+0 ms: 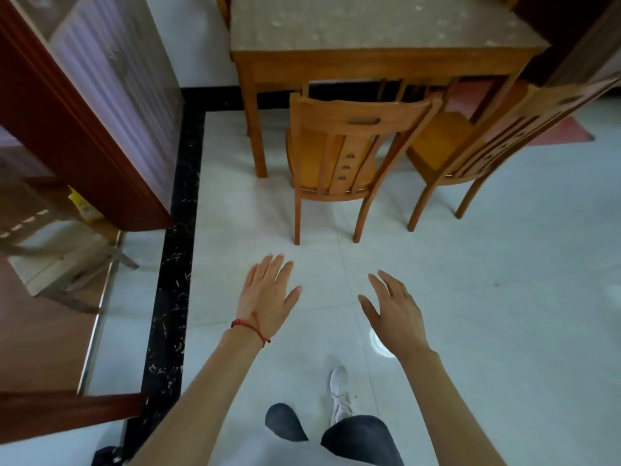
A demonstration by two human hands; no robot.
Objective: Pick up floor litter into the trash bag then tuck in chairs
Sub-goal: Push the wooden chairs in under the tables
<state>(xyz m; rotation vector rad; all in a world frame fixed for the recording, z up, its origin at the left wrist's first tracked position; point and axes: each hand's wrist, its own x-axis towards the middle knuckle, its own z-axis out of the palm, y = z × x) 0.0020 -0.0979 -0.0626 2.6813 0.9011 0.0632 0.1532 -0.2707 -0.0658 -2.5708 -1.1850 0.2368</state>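
While both the left hand [268, 294] and right hand [393, 311] hover spread and empty, the near chair [339, 156] looks rigid, fairly heavy; I'd grip its top rail.

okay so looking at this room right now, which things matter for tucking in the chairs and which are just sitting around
For the job: near chair, right chair, table, left hand and right hand, both empty.

Just there: yellow packet, folding stand, red mat, door frame.
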